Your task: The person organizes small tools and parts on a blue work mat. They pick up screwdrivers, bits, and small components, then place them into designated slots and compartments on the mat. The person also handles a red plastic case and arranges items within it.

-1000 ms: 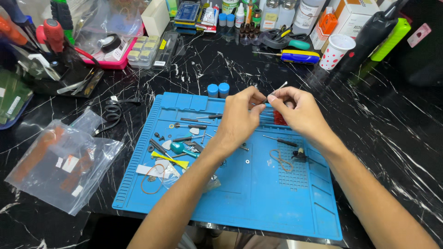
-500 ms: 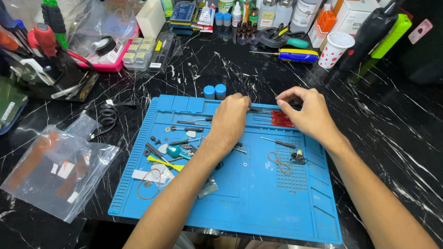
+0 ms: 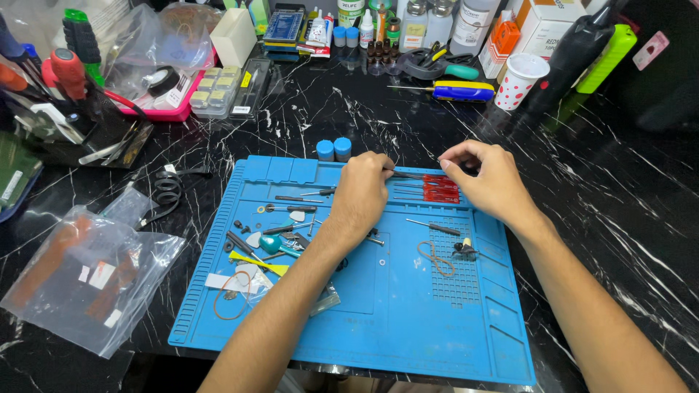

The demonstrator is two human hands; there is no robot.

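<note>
The left hand and right hand pinched the two ends of a thin red-handled screwdriver. It lay by the far edge of the ribbed blue rubber mat, above matching slim drivers.

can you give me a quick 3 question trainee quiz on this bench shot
1. True or false: both hands rest over the blue work mat.
2. Which hand is at the handle end of the red-handled screwdrivers? A) left hand B) right hand C) neither
3. Fill in: the two small blue-capped vials stand at the mat's ____ edge, the side away from the person.

Key
1. True: the left hand and right hand are both over the mat's upper part.
2. B: the right hand's fingertips sit by the red handles, the left hand at the shaft end.
3. Far: they stand just beside the left hand's knuckles.
</note>
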